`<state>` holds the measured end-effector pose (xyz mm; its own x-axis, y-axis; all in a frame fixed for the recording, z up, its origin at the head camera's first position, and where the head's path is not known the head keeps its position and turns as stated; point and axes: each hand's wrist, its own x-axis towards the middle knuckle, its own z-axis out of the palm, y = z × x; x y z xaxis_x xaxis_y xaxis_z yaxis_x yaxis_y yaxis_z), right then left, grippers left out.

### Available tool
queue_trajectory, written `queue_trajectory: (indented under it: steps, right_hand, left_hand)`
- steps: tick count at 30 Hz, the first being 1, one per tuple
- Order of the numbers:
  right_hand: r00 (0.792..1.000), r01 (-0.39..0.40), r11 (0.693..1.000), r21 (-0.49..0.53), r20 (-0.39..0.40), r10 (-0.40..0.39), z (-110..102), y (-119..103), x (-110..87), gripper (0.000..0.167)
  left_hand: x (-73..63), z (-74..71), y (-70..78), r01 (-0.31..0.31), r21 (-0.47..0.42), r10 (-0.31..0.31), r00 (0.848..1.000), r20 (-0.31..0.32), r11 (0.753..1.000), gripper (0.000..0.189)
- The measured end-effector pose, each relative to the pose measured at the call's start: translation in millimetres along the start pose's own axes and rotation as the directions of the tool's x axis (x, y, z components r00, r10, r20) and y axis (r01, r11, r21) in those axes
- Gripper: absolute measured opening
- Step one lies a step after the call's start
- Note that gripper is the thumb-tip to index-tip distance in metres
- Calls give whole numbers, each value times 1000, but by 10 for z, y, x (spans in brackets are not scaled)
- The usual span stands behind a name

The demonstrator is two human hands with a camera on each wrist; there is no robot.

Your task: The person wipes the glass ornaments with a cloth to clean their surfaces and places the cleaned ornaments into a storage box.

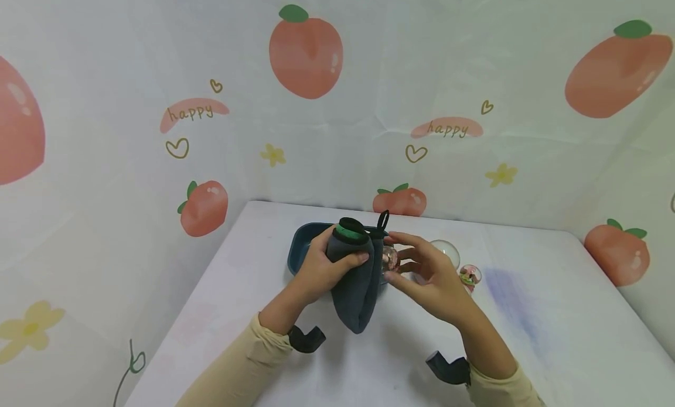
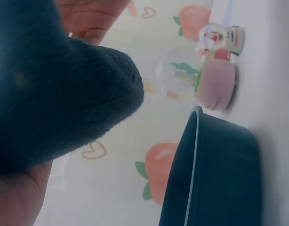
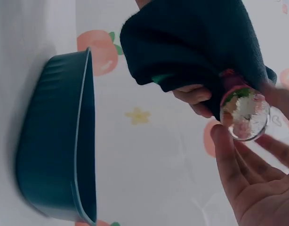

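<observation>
My left hand (image 1: 324, 269) grips a dark grey-blue towel (image 1: 352, 298) that has a hanging loop and a green-and-black rolled edge at its top. A small snow globe (image 3: 245, 115) with a pinkish-red base sits against the towel, its base partly covered by the fabric. Around the clear ball of this globe, the thumb and fingers of my right hand (image 1: 435, 281) are curved, fingertips at its sides. Both hands are raised over the table, in front of a dark teal basin (image 1: 295, 252). In the left wrist view the towel (image 2: 74, 89) hides most of the left hand.
Right of the basin stands a larger clear globe with a pink base (image 2: 217, 84). Beside it is a smaller snow globe (image 1: 469, 276) with colourful figures. A fruit-printed backdrop (image 1: 337, 137) rises behind and beside the white table (image 1: 253, 260).
</observation>
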<state>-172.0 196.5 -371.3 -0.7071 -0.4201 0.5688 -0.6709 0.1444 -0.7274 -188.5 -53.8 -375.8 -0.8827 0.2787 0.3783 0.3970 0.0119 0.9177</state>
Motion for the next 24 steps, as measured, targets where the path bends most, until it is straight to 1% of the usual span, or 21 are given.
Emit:
queue_trajectory:
  steps: [3, 5, 8, 11, 13, 16, 19, 22, 24]
  right_hand:
    - [998, 57, 998, 26, 2, -57, 5, 17, 4, 70]
    - [997, 77, 997, 16, -4, -77, 9, 29, 8, 63]
    - [999, 52, 999, -5, -11, -52, 10, 32, 5, 48]
    - [1000, 16, 999, -29, -16, -16, 4, 21, -6, 41]
    - [1000, 18, 1000, -25, -8, -19, 4, 18, -12, 45]
    - [999, 51, 999, -11, -2, -51, 6, 27, -4, 60]
    - [997, 73, 997, 7, 4, -73, 5, 39, 11, 65]
    - [999, 50, 999, -5, 0, -50, -3, 33, 20, 50]
    - [1000, 18, 1000, -10, 5, -18, -6, 18, 22, 44]
  left_hand:
    - [-9, 3, 10, 10, -16, -10, 1000, -1, 1000, 44]
    - [-11, 0, 9, 8, -12, -8, 1000, 0, 1000, 45]
    - [-12, -9, 4, -16, 7, 16, 1000, 8, 1000, 48]
    - [-13, -12, 6, -42, 33, 42, 999, 11, 999, 50]
    - [-15, -11, 10, -54, 40, 54, 999, 5, 998, 51]
    - [-9, -11, 9, -68, 43, 68, 998, -8, 997, 49]
    - [1, -12, 8, -64, 44, 64, 998, -12, 997, 47]
    - [3, -9, 16, -48, 33, 48, 999, -3, 998, 47]
    - [-2, -5, 22, -41, 33, 41, 999, 2, 999, 49]
